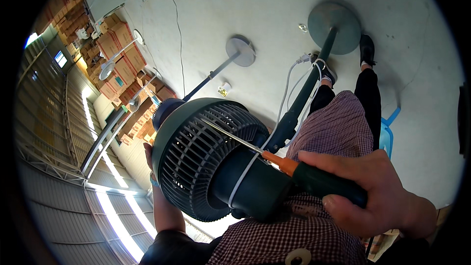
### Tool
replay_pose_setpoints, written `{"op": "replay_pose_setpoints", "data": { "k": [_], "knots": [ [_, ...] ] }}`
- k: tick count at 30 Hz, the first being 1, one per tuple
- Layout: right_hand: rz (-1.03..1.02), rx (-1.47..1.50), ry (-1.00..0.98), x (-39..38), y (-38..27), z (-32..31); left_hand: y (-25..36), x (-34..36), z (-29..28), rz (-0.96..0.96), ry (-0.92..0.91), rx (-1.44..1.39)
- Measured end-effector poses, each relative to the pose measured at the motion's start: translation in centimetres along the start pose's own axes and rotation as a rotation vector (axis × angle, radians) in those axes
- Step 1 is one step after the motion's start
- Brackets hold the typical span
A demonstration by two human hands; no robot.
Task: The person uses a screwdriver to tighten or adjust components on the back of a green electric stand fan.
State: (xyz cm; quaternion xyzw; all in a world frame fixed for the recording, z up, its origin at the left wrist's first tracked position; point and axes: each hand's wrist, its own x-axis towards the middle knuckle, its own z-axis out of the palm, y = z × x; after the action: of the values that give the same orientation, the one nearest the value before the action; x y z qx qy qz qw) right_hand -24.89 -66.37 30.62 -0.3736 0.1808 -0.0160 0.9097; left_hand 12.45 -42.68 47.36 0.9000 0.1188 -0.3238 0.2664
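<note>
A dark green pedestal fan stands in front of me, its round slatted head [189,154] tilted with the motor housing [252,184] toward me. A white cord is looped round the housing, and its plug [303,59] hangs by the pole [314,76]. My right hand [368,196] is closed round the dark green handle of a screwdriver [326,182] with an orange collar. The screwdriver's long metal shaft lies across the rear grille, its tip at the slats. Mostly hidden behind the fan head, my left hand [148,157] holds its left rim.
The fan's round base [334,27] rests on the grey floor near my feet. Another stand fan [240,50] is beyond it to the left. Stacked cartons [122,54] and more fans line the far left. A blue plastic stool [386,135] is at the right. Small loose pieces [224,89] lie on the floor.
</note>
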Motion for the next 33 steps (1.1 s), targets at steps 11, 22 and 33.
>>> {"op": "replay_pose_setpoints", "data": {
  "k": [11, 22, 33],
  "knots": [
    [0.568, 0.971, -0.08, 0.2, 1.6, 0.4, 0.0, 0.1, 0.0, 0.005, -0.002, -0.01],
    [-0.11, -0.325, -0.058, 1.3, -0.7, 0.2, -0.3, 0.1, 0.0, 0.004, -0.004, -0.02],
    [-0.454, -0.901, 0.039, 2.0, -1.6, 0.8, -0.6, 0.0, 0.0, 0.0, -0.014, -0.028]
  ]
}}
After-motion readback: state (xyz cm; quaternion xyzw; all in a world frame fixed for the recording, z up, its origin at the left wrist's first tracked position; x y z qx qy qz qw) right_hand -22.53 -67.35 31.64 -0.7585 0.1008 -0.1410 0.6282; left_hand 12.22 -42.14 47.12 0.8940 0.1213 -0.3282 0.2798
